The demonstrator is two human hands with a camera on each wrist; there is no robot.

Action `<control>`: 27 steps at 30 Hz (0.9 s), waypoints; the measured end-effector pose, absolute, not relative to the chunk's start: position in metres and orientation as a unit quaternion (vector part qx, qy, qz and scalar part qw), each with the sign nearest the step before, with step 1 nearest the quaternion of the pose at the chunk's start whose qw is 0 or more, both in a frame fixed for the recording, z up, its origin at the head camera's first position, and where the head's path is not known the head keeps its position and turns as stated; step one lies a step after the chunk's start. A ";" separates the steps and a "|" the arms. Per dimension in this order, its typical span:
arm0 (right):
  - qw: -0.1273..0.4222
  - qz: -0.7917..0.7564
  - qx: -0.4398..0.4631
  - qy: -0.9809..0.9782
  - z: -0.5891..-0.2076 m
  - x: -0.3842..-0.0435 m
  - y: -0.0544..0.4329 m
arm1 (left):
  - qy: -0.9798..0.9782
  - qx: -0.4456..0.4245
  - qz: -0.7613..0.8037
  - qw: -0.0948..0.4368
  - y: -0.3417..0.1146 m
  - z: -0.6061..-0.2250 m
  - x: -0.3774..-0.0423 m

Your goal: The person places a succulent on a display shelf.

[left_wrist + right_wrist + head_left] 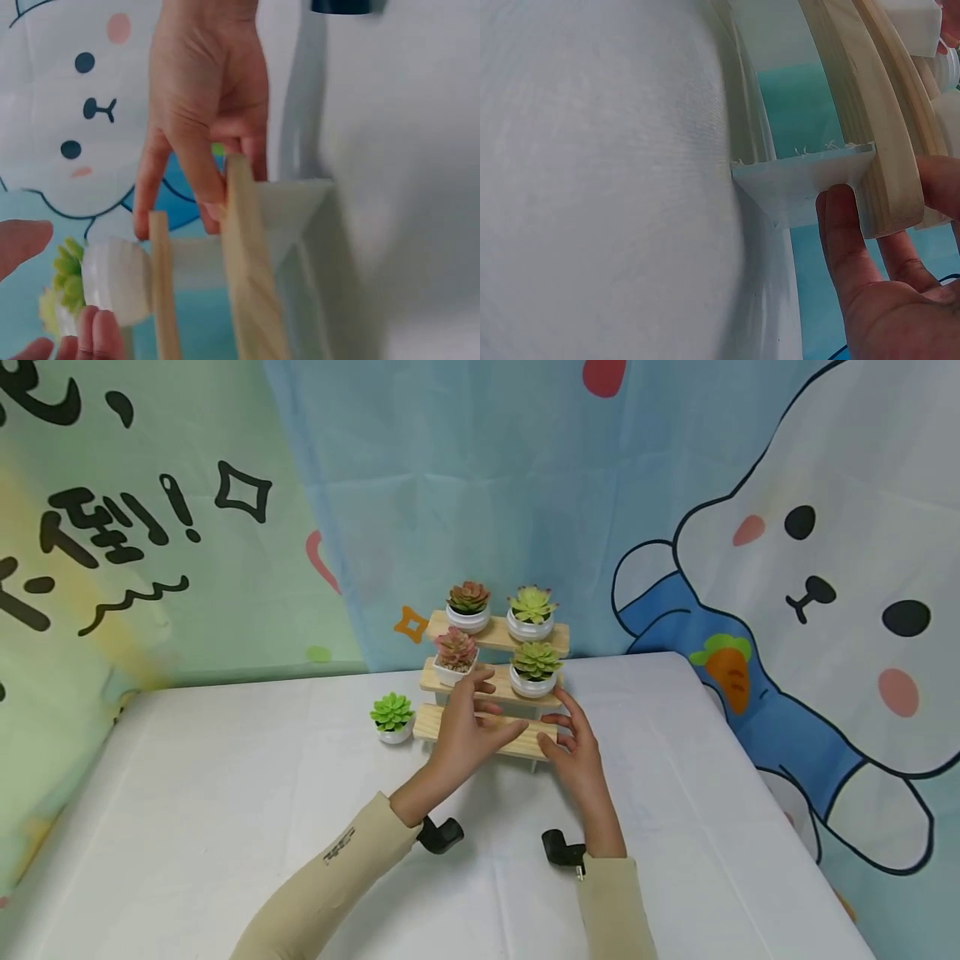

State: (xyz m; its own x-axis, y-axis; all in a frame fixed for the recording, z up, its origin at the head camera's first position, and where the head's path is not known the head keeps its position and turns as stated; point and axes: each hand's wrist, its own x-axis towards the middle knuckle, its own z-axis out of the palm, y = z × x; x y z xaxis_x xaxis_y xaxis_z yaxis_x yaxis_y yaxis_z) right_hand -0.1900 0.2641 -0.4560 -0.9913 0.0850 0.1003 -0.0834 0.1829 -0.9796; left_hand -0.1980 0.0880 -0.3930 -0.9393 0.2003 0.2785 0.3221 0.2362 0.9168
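Observation:
A three-tier wooden plant stand holds potted succulents on its upper two boards. My left hand reaches over the lower boards with thumb and fingers spread. Its fingertips are beside the pink succulent in a white square pot on the middle board. At the stand's right end, my right hand holds the bottom board, with its thumb and fingers around the board's end. In the right wrist view, its fingers press the white side support.
A bright green succulent stands on the white-covered table, left of the stand. On the middle board is another green succulent; a reddish one and a yellow-green one are on top. A printed cloth hangs behind.

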 end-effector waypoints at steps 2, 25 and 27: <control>0.063 0.641 -0.003 -0.765 -0.456 -0.189 0.264 | -0.786 -0.168 -0.591 0.066 0.082 -0.397 -0.195; 0.051 0.641 -0.010 -0.766 -0.456 -0.192 0.265 | -0.806 -0.076 -0.542 0.225 -0.002 -0.449 -0.195; 0.050 0.642 -0.010 -0.765 -0.457 -0.192 0.264 | -0.810 -0.060 -0.541 0.221 -0.007 -0.452 -0.197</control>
